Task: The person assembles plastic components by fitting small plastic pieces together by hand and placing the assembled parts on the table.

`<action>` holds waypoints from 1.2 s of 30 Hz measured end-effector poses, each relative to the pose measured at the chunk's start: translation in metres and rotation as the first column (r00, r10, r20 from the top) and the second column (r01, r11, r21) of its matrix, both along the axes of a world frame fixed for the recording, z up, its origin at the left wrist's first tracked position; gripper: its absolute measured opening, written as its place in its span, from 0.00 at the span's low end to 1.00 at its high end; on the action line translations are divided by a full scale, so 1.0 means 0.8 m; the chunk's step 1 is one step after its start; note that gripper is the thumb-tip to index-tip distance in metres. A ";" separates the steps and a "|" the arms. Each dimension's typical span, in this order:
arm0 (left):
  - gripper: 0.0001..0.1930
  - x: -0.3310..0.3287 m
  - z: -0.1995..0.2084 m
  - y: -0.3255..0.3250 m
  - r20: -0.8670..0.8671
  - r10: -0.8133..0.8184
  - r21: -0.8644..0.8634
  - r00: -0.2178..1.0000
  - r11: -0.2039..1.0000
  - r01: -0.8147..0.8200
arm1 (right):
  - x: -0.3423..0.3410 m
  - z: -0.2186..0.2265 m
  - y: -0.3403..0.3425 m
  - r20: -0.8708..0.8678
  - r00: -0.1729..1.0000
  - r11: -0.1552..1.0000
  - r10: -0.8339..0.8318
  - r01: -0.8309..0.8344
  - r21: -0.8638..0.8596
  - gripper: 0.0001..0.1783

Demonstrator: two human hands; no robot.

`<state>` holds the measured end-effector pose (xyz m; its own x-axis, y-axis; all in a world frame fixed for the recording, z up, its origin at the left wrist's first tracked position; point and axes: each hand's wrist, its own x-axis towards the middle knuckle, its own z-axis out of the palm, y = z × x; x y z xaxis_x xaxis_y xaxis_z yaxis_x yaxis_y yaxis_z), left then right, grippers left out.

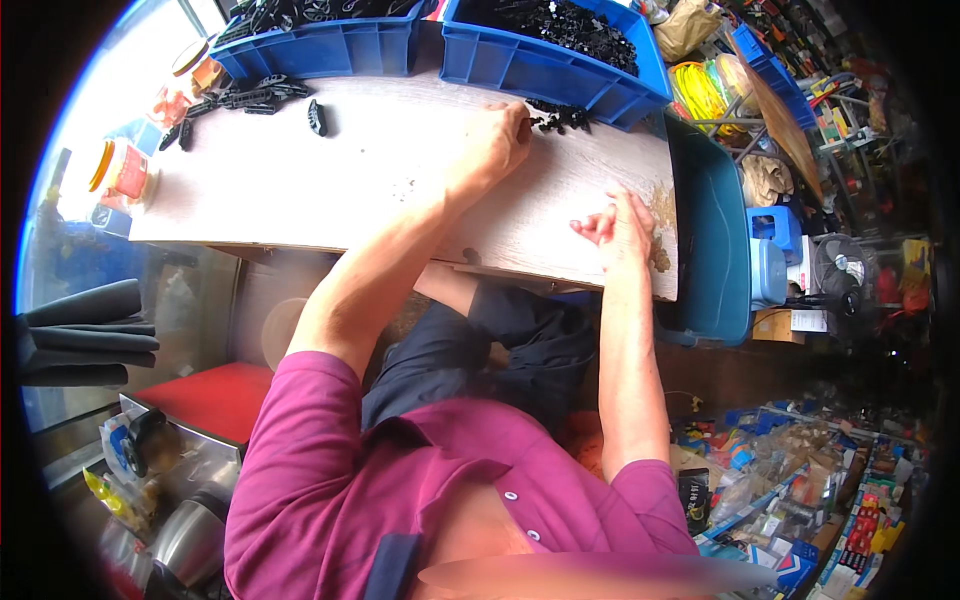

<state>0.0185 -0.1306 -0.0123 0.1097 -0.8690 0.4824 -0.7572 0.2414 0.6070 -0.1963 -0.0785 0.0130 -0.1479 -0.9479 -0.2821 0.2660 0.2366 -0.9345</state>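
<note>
My left hand (495, 143) reaches far across the pale wooden table (370, 190). Its fingers are curled closed beside a small heap of black plastic parts (563, 117). Whatever lies inside that grip is hidden from view. Closer to me, my right hand (624, 232) rests over the table's right end, fingers apart and nothing visible in them. A lone black oblong piece (317, 118) lies toward the left, near a loose pile of similar black pieces (255, 95).
Along the far edge stand a blue crate (330, 55) of black pieces and another blue crate (550, 78) full of small black parts. A jar with an orange lid (122, 172) is at the left end. A teal bin (712, 240) adjoins the right edge.
</note>
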 end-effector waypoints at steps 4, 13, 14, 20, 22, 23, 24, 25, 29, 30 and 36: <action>0.07 0.003 0.020 0.039 -0.437 0.044 0.159 0.898 0.987 0.029 | 0.031 0.008 0.004 0.026 0.988 0.988 0.155 -0.154 -0.028 0.13; 0.05 -0.005 0.014 0.094 -0.963 -0.028 0.091 0.269 0.902 0.422 | 0.057 -0.008 -0.001 -0.039 0.931 0.922 0.363 -0.365 -0.125 0.19; 0.04 -0.008 0.018 0.098 -0.972 0.005 0.110 0.234 0.891 0.440 | 0.056 -0.010 -0.001 -0.035 0.931 0.923 0.364 -0.365 -0.122 0.19; 0.05 -0.009 0.021 0.104 -0.985 0.052 0.120 0.162 0.888 0.444 | 0.062 -0.010 0.005 -0.061 0.933 0.915 0.355 -0.360 -0.185 0.15; 0.04 -0.008 0.020 0.104 -0.987 0.065 0.126 0.149 0.885 0.448 | 0.061 -0.009 0.007 -0.068 0.928 0.904 0.367 -0.373 -0.207 0.15; 0.04 -0.008 0.020 0.104 -0.987 0.045 0.111 0.156 0.886 0.450 | 0.061 -0.008 0.007 -0.072 0.927 0.904 0.369 -0.376 -0.205 0.15; 0.04 -0.008 0.019 0.104 -0.986 0.026 0.098 0.162 0.886 0.453 | 0.061 -0.007 0.008 -0.081 0.923 0.900 0.375 -0.384 -0.207 0.15; 0.04 -0.007 0.017 0.105 -0.987 0.028 0.098 0.158 0.887 0.452 | 0.062 -0.006 0.008 -0.089 0.920 0.896 0.382 -0.392 -0.209 0.15; 0.04 -0.003 0.009 0.106 -0.984 -0.012 0.065 0.175 0.903 0.424 | 0.073 -0.007 0.011 -0.090 0.910 0.886 0.405 -0.415 -0.204 0.16; 0.04 -0.002 0.006 0.105 -0.982 -0.010 0.071 0.187 0.904 0.422 | 0.073 -0.004 0.010 -0.138 0.908 0.888 0.396 -0.417 -0.192 0.16; 0.05 0.020 0.017 0.132 -0.874 -0.031 0.117 0.485 0.956 0.271 | 0.063 -0.011 0.015 -0.074 0.907 0.885 0.414 -0.420 -0.200 0.10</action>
<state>0.0342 -0.0248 0.0013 0.2194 -0.9752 0.0303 0.2033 0.0760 0.9762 -0.1456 -0.0664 0.0041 0.2690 -0.9602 -0.0756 0.1580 0.1214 -0.9799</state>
